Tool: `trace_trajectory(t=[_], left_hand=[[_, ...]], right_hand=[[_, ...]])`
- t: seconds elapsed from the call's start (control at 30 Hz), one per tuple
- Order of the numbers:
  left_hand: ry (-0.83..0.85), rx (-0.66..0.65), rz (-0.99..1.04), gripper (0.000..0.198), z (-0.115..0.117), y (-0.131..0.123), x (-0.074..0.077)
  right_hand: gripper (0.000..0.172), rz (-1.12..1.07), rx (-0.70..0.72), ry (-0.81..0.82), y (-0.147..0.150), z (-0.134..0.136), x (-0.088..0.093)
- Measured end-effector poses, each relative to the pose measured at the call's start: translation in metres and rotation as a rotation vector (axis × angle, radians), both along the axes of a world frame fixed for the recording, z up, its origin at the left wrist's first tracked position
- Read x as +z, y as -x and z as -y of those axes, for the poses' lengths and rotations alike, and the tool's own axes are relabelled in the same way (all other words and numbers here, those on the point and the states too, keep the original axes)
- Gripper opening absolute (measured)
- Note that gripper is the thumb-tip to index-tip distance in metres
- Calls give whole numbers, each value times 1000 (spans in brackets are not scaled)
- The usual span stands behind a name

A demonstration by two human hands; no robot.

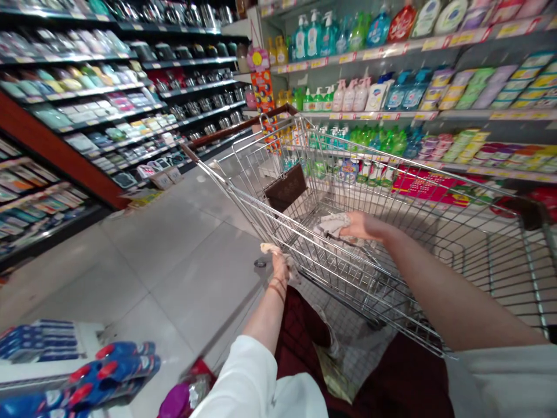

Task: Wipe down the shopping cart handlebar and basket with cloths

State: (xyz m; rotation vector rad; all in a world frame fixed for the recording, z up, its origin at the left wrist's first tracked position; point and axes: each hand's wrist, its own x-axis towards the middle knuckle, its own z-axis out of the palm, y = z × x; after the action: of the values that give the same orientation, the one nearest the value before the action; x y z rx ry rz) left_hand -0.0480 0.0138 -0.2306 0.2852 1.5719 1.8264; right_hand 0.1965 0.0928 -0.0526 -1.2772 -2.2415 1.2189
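A metal wire shopping cart (243,200) stands in a shop aisle, seen from one side. My right hand (359,225) reaches inside the basket and presses a pale cloth (333,223) against the wire wall, fingers closed on it. My left hand (279,262) is outside the cart at its lower side rail, gripping a small pale rag (270,248) there. A brown plastic flap (286,188) hangs at the cart's far end, below the brown handle bar (226,129).
Shelves of soap and detergent bottles (348,93) line the right. Shelves of boxed goods and metal kitchenware (108,104) run along the left. Blue packaged items (104,371) lie on a low display at bottom left. Grey tiled floor (165,255) stretches left of the cart.
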Motion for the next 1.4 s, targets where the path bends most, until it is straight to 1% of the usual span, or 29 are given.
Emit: trace_trajectory(t=[0.03, 0.07, 0.1, 0.13, 0.2, 0.23, 0.3, 0.33, 0.37, 0.4, 0.43, 0.47, 0.5, 0.57, 0.63, 0.67, 0.7, 0.73, 0.77, 0.83, 0.93, 1.0, 1.07, 1.1, 1.13, 1.2, 1.27, 1.33, 1.4], left_hand=[[-3, 15, -3, 19, 1, -2, 5], [-17, 35, -25, 22, 0, -2, 14], [-34, 61, -71, 27, -2, -1, 26], [-58, 77, -118, 33, -7, 3, 42], [-104, 136, -404, 45, -19, 15, 78], [-123, 135, -565, 48, -27, 22, 97], [-111, 165, -815, 53, -39, 35, 131], [-99, 171, -893, 55, -43, 38, 144], [-90, 174, -939, 56, -44, 38, 153], [-87, 168, -956, 58, -42, 34, 158], [-90, 152, -955, 59, -37, 26, 159], [-98, 128, -947, 60, -30, 15, 156], [-112, 101, -940, 61, -19, 0, 149], [-151, 15, -986, 61, 9, -37, 130], [-249, -113, -1117, 58, 37, -74, 110], [-305, -181, -1197, 56, 48, -89, 103], [-341, -216, -1256, 54, 55, -100, 98], [-367, -238, -1304, 53, 59, -105, 97], [-369, -234, -1329, 53, 59, -105, 99], [-317, -162, -1316, 53, 47, -89, 112], [-181, 18, -1229, 55, 14, -37, 144], [-117, 96, -1216, 52, -8, 0, 165], [-80, 122, -1255, 50, -21, 24, 179], [-81, 108, -1290, 50, -24, 29, 183], [-95, 74, -1333, 50, -23, 28, 184], [-152, -25, -1424, 53, -11, 10, 182], [-226, -144, -1501, 53, 9, -23, 176], [-292, -280, -1569, 49, 29, -58, 170], [-317, -387, -1634, 44, 43, -83, 167]], right_hand=[[37, 18, -21, 9, 0, 0, 0], [36, 33, -41, 17, 0, 1, -1], [36, 41, -54, 27, 0, 1, -1], [36, 40, -61, 37, -1, 1, -2], [38, 25, -55, 53, -1, 1, -2], [38, 24, -45, 50, -2, 0, -2], [37, 48, -34, 14, -1, 0, 1], [36, 75, -35, -8, 0, 0, 2], [35, 105, -36, -28, 1, 0, 4], [36, 128, -32, -48, 2, 0, 6], [37, 139, -22, -65, 3, 0, 7], [38, 138, -6, -75, 4, 0, 8], [41, 127, 11, -78, 4, 0, 8], [42, 101, 21, -61, 4, -1, 6], [34, 114, -11, -49, 2, -2, 1], [29, 119, -30, -49, 1, -2, -1], [26, 113, -46, -50, 0, -3, -2], [24, 104, -57, -49, -1, -3, -3], [25, 91, -58, -46, -1, -3, -3], [29, 75, -53, -47, -2, -2, -2], [39, 122, -10, -69, 0, 1, 6], [39, 185, 3, -102, 1, 2, 11], [35, 238, 12, -140, 3, 4, 17], [34, 246, 21, -154, 4, 5, 19], [34, 245, 33, -160, 6, 6, 21], [35, 243, 42, -154, 7, 7, 24], [30, 272, 22, -149, 8, 7, 24], [22, 309, -2, -161, 7, 6, 21], [19, 311, -5, -176, 5, 5, 18]])
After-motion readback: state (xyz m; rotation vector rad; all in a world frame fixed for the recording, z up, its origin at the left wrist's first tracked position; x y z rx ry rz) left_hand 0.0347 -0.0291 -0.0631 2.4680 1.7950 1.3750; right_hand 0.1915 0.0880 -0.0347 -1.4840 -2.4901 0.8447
